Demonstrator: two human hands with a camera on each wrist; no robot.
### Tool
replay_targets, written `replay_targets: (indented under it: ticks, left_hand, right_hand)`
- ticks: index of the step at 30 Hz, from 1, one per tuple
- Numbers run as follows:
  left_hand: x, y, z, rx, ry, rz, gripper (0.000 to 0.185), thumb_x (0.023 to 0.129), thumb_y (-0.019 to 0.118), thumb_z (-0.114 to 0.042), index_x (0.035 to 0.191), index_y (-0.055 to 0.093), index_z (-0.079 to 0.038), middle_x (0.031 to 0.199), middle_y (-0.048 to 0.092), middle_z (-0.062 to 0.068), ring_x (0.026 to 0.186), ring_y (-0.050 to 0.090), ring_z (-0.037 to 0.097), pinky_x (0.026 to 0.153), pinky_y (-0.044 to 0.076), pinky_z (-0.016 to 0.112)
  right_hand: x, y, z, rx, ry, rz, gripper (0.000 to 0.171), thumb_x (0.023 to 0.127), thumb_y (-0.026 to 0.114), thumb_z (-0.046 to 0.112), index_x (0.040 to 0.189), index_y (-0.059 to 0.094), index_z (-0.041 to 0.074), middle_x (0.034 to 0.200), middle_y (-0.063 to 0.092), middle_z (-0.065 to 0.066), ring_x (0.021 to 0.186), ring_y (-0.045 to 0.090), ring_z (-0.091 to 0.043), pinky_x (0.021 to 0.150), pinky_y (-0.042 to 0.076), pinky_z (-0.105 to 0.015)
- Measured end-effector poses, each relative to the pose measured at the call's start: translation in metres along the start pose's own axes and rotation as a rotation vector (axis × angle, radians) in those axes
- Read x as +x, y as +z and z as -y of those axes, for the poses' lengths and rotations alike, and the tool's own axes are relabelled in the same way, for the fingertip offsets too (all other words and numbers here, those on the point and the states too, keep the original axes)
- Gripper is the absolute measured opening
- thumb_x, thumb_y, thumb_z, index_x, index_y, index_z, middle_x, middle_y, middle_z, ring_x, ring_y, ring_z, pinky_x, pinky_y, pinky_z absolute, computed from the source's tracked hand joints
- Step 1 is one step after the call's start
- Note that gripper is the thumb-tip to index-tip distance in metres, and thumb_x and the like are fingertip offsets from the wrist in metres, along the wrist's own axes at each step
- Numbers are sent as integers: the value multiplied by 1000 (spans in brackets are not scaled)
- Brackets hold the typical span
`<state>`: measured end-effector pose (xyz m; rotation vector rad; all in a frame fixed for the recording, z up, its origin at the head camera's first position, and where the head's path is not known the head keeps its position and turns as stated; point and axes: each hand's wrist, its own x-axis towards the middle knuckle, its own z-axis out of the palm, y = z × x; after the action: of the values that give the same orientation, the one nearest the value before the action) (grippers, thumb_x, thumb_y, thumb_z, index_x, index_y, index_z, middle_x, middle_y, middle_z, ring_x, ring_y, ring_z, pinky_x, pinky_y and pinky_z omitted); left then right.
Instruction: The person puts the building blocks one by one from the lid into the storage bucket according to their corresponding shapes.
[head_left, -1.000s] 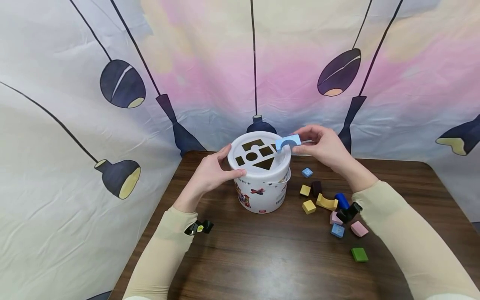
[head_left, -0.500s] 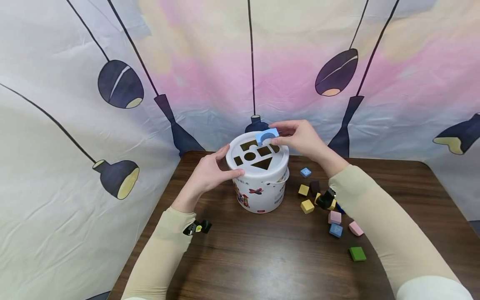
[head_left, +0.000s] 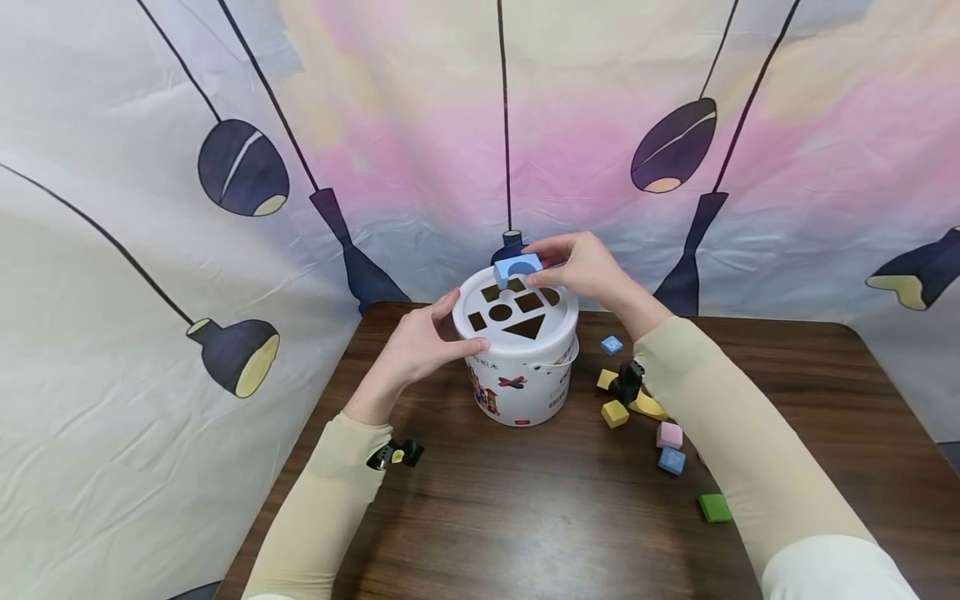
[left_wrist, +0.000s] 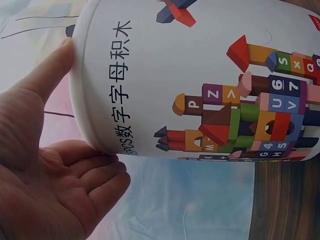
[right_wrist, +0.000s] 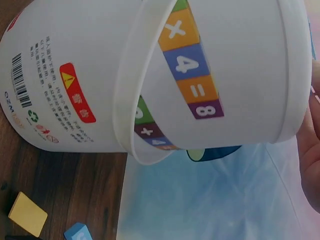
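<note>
A white bucket printed with toy-block pictures stands on the table. Its white lid has several cut-out shapes, among them a circle, a triangle and an arch. My right hand pinches a light blue arch block just above the arch cut-out at the lid's back; I cannot tell whether they touch. My left hand rests against the lid's left edge, thumb at the front. In the left wrist view that hand's fingers lie loosely extended at the rim. The right wrist view shows only part of the right hand.
Right of the bucket lie loose blocks: a yellow cube, a pink block, a blue block, a green block and a small blue block. My right forearm covers others. A printed cloth hangs behind the table.
My right hand has moved left across the lid with the blue arch block, from its right edge to the arch cut-out. My left hand has stayed on the rim.
</note>
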<state>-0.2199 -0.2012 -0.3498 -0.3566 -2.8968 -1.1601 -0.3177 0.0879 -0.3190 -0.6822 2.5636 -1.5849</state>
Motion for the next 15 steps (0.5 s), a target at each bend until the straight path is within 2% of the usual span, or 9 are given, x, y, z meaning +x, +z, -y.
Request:
replay_targets:
  ticks: [9,15]
  left_hand:
    - [1,-2,-2,2,-10,7,112,82,86,-65,168,36,-14,170,37,2,156,34,23,123,35,50]
    - [1,-1,-2,3,-2,9,111,82,87,-64,168,36,-14,170,37,2,156,35,23,124,35,50]
  right_hand:
    - [11,4,-2,-87,-20,26,47,88,91,17,133,77,12,116,78,-9,108,72,-23,94,58,-44]
    - [15,10,-2,-144,-29,25,46,89,91,18,132,77,10,113,79,-9,103,75,-22,91,59,-42]
